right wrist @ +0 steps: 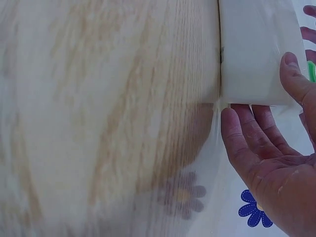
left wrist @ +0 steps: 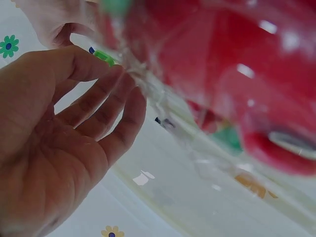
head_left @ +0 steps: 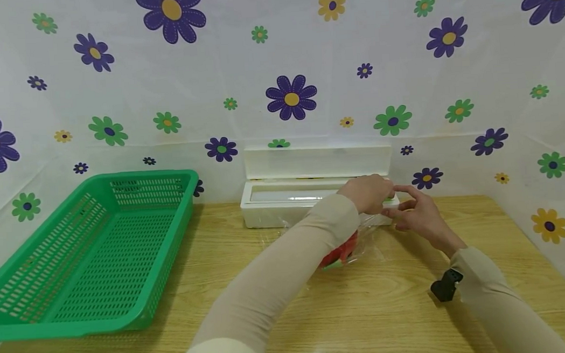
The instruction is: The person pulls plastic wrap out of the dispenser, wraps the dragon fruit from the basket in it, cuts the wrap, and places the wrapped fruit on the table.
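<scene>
I see green basket (head_left: 173, 259) left, likely parked aside. White box (head_left: 275, 217): lid (head_left: 315, 162) up, presumably to reach the film roll (head_left: 288, 195) inside. Red item (head_left: 342, 250) in front, amid clear film (head_left: 368, 242), part-hidden by left sleeve (head_left: 285, 271). Left hand (head_left: 368, 194) bunched at green slider (left wrist: 104, 58); can't tell if gripping. Right hand (head_left: 421, 216) clamped on box's right end, likely bracing it.

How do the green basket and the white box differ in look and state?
The basket is green with slotted walls; the box is white with solid walls. The box has a raised lid; the basket shows none. The right hand touches the box, while no hand touches the basket. Both rest on the wooden table, open at the top.
</scene>
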A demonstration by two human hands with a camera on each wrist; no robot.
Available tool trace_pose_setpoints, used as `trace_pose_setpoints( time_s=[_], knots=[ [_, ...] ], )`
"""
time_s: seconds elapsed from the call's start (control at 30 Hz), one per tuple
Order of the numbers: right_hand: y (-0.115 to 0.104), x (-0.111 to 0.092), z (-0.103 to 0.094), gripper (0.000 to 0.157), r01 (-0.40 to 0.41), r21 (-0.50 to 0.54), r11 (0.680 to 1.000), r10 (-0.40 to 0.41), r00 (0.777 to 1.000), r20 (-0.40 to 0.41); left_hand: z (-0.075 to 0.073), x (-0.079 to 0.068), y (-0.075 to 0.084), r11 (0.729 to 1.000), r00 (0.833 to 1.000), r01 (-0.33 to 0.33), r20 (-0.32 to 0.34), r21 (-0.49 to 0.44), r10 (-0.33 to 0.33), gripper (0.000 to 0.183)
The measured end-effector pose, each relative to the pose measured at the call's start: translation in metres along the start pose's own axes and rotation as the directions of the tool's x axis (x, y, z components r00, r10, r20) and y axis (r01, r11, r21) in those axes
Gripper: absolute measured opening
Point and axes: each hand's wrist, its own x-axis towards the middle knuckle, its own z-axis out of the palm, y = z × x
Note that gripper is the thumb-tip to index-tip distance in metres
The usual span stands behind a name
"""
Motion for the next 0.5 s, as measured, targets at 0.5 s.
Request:
trace_pose_setpoints(
  time_s=[0.5],
  knots=[
    [-0.001,-0.001,0.0005,0.071,-0.014,-0.006,1.0,0.014,1.0,-0.011,0.0019,-0.0019,-0.0013,1.0,0.999,0.004,-0.039,-0.005,-0.004,0.046]
  ],
)
